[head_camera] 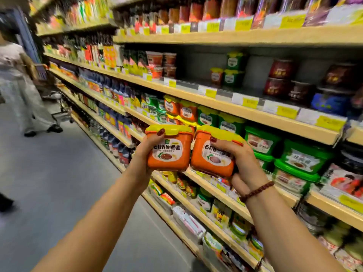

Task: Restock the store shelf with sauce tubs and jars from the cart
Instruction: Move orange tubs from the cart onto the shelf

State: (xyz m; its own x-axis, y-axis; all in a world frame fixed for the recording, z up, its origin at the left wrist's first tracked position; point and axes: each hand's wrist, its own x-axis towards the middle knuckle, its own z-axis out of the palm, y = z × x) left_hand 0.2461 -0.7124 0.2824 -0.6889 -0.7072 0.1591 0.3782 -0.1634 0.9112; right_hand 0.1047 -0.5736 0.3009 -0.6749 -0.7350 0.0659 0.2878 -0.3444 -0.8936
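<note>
Shelving (255, 114): running along the right side of the aisle, near right to far left; I'm facing it at an angle.
Bystander (17, 81): walking at far left, blurred, well apart from my work.
Trolley (57, 107): showing beside that person; too blurred to say whether it's the stock cart.
Green tubs (306, 156): filling the shelf to the right of my hands, stacked two high.
Target row (188, 111): matching orange tubs w/ yellow lids are sitting just beyond and above what I'm holding.
Left tub (169, 152): I'm holding it upright, label facing me, lid up.
Right tub (214, 156): I'm holding it beside the other, top leaning right; lower corners are meeting or nearly, can't tell which.
Left hand (143, 154): curling round the left tub's side, thumb pressing on the lid.
Right hand (243, 160): wrapping the right tub from the right and beneath, thumb on the lid edge.
Bracelet (257, 190): beads sitting on the right wrist.
Key relation: target row is lying straight ahead, far side of both tubs, approx over the left tub, so I'm judging the left hand nearer. The right tub prob needs levelling before it goes in.
</note>
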